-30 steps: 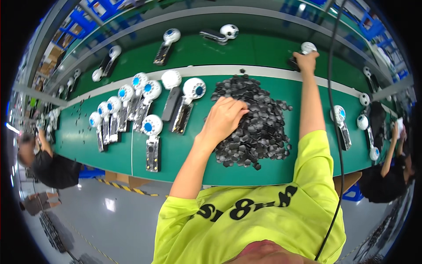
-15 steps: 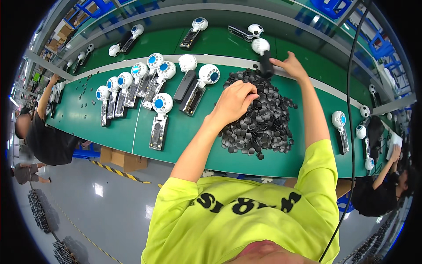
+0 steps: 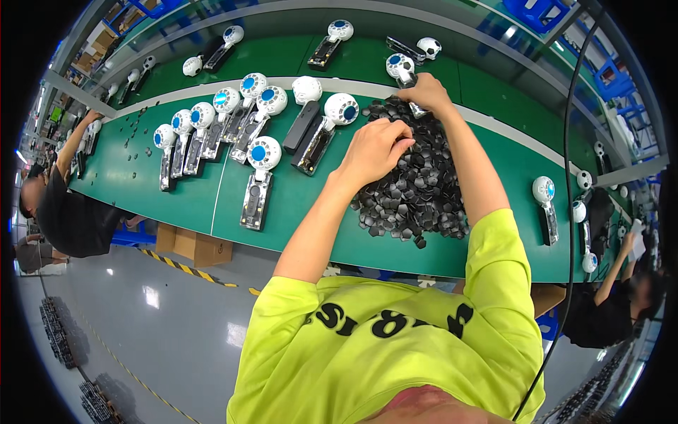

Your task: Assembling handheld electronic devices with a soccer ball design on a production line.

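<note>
A heap of small black pentagon-shaped pieces (image 3: 413, 196) lies on the green bench in front of me. Over its left side my left hand (image 3: 376, 148) is closed, thumb and fingers pressed together; whatever they hold, if anything, is hidden. At the heap's far edge my right hand (image 3: 428, 93) grips the handle of a ball-headed handheld device (image 3: 400, 66). Its white head shows a blue disc and black patches; the handle is partly covered by my fingers. Left of my left hand lies a similar device (image 3: 340, 110) with a see-through handle, next to one with a black handle (image 3: 302, 127).
Several more ball-headed devices (image 3: 201, 115) lie in a row at the left. One stands apart nearer me (image 3: 263, 153), another to the right (image 3: 544, 189). Beyond a pale rail (image 3: 494, 128) more lie on a green surface. A black cable (image 3: 567, 162) hangs at right. Co-workers sit at both sides.
My right hand has moved left and closed around the device's handle. The device has turned, and its blue disc now shows. My left hand stays closed over the heap. The view has shifted slightly.
</note>
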`<state>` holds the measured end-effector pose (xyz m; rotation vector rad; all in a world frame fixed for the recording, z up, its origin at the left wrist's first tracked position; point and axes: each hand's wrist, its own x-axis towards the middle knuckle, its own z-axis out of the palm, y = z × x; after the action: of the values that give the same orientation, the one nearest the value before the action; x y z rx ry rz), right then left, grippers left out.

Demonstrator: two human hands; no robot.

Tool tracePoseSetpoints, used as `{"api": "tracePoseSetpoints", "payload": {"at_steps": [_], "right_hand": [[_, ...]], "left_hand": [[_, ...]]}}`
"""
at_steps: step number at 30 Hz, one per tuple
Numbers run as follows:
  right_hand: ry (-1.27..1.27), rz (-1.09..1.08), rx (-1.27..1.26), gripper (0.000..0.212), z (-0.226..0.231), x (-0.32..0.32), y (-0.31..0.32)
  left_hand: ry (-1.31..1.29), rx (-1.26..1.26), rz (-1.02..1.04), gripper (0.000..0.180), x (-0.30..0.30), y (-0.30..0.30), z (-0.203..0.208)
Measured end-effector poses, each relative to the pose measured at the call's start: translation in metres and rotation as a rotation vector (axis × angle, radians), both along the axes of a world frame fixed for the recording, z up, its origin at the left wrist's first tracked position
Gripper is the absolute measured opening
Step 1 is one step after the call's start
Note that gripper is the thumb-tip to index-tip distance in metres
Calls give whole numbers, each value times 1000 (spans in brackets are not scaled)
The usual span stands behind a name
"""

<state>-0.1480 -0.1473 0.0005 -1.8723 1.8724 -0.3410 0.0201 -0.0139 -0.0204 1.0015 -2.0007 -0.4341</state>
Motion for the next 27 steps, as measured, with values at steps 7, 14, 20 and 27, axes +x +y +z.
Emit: {"api": "tracePoseSetpoints", "payload": {"at_steps": [7, 14, 20, 27], "right_hand": [[-834, 74, 191, 54, 19, -50, 34], [-1226, 130, 242, 60, 55, -47, 117], [-1055, 240, 95, 68, 71, -16, 142], [-736, 300, -76, 72, 78, -21, 144]], "left_hand": [[247, 94, -8, 8, 0, -5, 5], [541, -102, -7, 16, 3, -7, 17], [459, -408, 87, 19, 10, -3, 27], [390, -612, 160, 20, 11, -4, 28]]}}
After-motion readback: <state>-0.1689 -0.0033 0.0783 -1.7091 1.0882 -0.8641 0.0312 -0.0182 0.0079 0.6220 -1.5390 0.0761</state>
